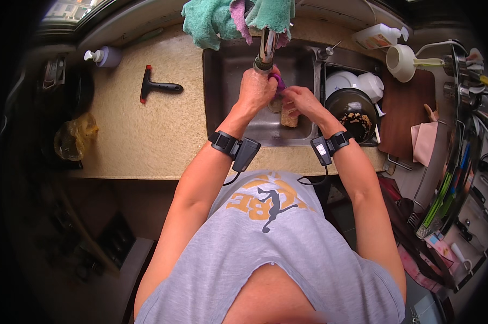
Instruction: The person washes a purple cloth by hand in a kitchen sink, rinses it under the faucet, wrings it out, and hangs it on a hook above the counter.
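Observation:
Both hands are over the steel sink basin (227, 125), under the chrome faucet (267, 48). My left hand (257, 87) is closed around a small purple thing (278, 84), perhaps a cloth, just below the faucet's end. My right hand (302, 101) is slightly blurred, its fingertips close to the purple thing; whether they grip it is not clear. Below the right fingers a tan, rough-textured block (289, 117), like a sponge or loofah, lies in the basin, partly covered by that hand. The sink drain (275, 106) shows in part between the hands.
Green cloths (211, 22) hang over the faucet. Right of the basin, a dark pan (351, 103) with food residue sits by white dishes (341, 83). A brown cutting board (408, 105) lies farther right. A squeegee (163, 86) and a purple pump bottle (109, 56) are on the left counter.

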The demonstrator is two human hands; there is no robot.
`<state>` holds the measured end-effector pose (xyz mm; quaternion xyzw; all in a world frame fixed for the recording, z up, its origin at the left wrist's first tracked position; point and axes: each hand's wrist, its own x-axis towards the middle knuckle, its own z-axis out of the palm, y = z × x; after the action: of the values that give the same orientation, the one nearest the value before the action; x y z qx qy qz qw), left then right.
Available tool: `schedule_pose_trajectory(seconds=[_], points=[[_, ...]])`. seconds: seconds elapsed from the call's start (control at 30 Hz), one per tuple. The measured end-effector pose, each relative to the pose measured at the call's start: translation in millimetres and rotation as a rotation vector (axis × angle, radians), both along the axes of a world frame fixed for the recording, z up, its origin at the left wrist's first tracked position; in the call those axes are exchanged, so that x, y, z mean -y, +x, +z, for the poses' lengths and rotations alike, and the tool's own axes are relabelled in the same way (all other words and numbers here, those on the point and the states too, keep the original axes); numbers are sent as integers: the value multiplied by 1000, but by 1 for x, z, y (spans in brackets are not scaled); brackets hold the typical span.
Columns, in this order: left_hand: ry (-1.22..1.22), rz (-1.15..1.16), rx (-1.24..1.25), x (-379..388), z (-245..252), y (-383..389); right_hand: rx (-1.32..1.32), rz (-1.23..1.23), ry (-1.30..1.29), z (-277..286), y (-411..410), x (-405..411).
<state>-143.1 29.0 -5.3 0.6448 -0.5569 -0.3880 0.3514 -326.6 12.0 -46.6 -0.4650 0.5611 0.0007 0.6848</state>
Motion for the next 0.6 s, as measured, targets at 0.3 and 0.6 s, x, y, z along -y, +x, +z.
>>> schedule_pose_trajectory(seconds=[0.3, 0.6], points=[[113, 419, -602, -44, -16, -38, 592, -691, 74, -22, 57, 6], [644, 848, -1195, -39, -93, 37, 632, -605, 161, -16, 99, 8]])
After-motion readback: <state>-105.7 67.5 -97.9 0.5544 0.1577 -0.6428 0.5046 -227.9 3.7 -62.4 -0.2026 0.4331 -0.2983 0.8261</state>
